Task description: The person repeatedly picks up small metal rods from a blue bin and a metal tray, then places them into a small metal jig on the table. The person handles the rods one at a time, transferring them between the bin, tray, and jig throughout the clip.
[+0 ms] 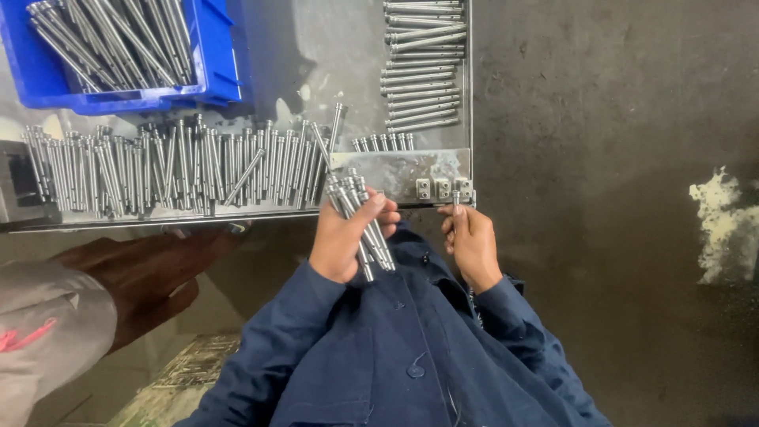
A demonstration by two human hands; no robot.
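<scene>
Left hand (341, 237) clamped around a bundle of metal rods (362, 221), held upright-tilted just below the counter (395, 175) edge. Right hand (471, 243) pinched closed on a single rod (456, 199), its tip at the small metal blocks (443, 188) on the counter edge. More rods lie in a long row (158, 170), a neat stack (423, 67) and a blue bin (213, 63). Rods look stiff, smooth, likely slippery and fairly heavy bundled; best gripped mid-shaft. Another person's arm (134, 273) lower left.
</scene>
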